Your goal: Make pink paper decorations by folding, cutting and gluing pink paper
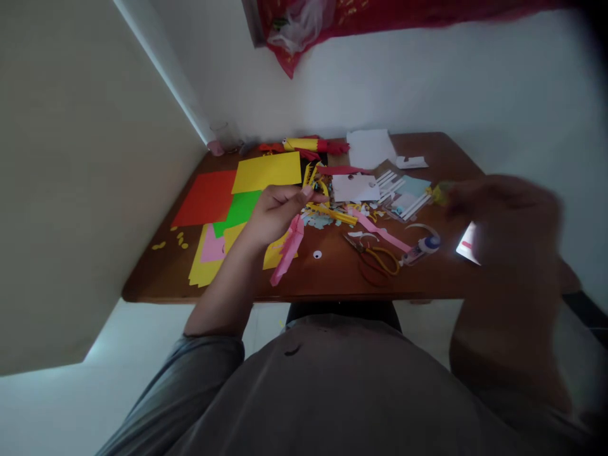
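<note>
My left hand (280, 212) is over the middle of the table, thumb and forefinger pressed together in a pinch; what is between them, if anything, is too small to make out. Just below its fingers a folded pink paper strip (289, 252) slants toward the front edge; whether it touches the hand I cannot tell. Beyond the fingertips is yellow fringed paper (311, 174). My right hand (508, 202), smeared by motion, is raised at the right, with a small blurred yellow piece (441, 192) at its closed fingertips. A googly eye (317, 254) lies between the hands, nearer the left.
Coloured paper sheets (204, 199) spread at the left. Pliers (377, 261) and a glue bottle (422, 249) lie near the front edge. Paper scraps (323, 218) heap mid-table. At the back are a yellow-and-red paper roll (308, 145) and white paper (370, 149); a bright phone-like screen (468, 244) is at right.
</note>
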The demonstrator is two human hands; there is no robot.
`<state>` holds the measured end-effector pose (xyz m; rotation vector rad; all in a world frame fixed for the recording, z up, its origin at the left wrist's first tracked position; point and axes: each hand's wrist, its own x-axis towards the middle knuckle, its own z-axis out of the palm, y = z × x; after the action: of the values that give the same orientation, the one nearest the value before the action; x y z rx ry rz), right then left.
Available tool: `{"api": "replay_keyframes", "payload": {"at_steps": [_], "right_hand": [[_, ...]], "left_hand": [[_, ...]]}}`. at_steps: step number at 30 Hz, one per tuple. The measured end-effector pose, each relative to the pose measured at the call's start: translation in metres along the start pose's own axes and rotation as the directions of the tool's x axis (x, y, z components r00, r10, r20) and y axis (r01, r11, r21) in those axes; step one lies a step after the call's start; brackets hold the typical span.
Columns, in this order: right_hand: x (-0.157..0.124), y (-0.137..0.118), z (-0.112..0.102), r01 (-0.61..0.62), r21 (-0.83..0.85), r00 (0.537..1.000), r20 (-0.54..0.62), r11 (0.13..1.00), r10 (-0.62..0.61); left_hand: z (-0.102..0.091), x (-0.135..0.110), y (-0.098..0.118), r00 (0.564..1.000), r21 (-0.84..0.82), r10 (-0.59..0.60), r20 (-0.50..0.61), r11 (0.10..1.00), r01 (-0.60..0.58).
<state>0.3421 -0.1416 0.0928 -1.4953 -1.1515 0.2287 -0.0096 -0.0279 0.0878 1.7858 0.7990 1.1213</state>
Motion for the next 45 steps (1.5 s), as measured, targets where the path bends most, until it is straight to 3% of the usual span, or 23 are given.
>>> {"api": "replay_keyframes", "payload": {"at_steps": [1,2,3,6,9,14,20,26,30,35,41,45], "right_hand": [[-0.018,-0.013,0.023,-0.022,0.081,0.988,0.153,0.997,0.009],[-0.034,-0.023,0.045,-0.069,0.122,0.93,0.367,0.99,0.02],[-0.046,-0.031,0.066,-0.092,0.151,0.837,0.548,0.984,-0.006],[-0.058,-0.037,0.116,-0.1,0.226,0.782,0.62,0.969,-0.064],[-0.052,-0.028,0.139,-0.144,0.315,0.781,0.619,0.938,-0.088],[-0.048,-0.014,0.139,-0.278,0.475,0.82,0.57,0.835,-0.051],[-0.051,-0.003,0.13,-0.558,0.661,0.803,0.583,0.502,0.125],[-0.052,0.009,0.126,-0.571,0.697,0.81,0.565,0.434,0.157],[-0.053,0.011,0.126,-0.599,0.725,0.8,0.563,0.341,0.208],[-0.058,0.009,0.132,-0.598,0.695,0.801,0.538,0.4,0.263],[-0.065,0.01,0.14,-0.536,0.48,0.78,0.597,0.694,0.189],[-0.068,0.004,0.138,-0.48,0.329,0.704,0.697,0.813,0.133]], "left_hand": [[0.003,0.0,0.003,1.0,0.007,0.01,0.02,1.0,-0.01],[0.006,0.0,0.006,0.999,0.01,0.02,0.043,1.0,-0.02],[0.009,0.0,0.008,0.997,0.007,0.031,0.071,0.999,-0.031],[0.018,0.002,0.009,0.984,-0.019,0.074,0.161,0.997,-0.072],[0.025,0.006,0.004,0.967,-0.034,0.101,0.234,0.995,-0.096],[0.028,0.011,-0.005,0.966,-0.024,0.099,0.241,0.995,-0.096],[0.01,0.001,-0.014,0.993,0.026,0.023,0.115,0.999,-0.027],[-0.003,-0.021,-0.028,0.991,0.264,0.042,0.128,0.962,-0.075],[-0.001,-0.033,-0.043,0.997,0.273,0.059,0.048,0.96,-0.07],[0.003,-0.042,-0.055,0.999,0.24,0.014,0.035,0.97,-0.022],[-0.001,-0.036,-0.041,0.991,0.245,-0.003,0.135,0.969,-0.031],[-0.006,-0.022,-0.035,0.964,0.267,0.076,0.256,0.953,-0.146]]}}
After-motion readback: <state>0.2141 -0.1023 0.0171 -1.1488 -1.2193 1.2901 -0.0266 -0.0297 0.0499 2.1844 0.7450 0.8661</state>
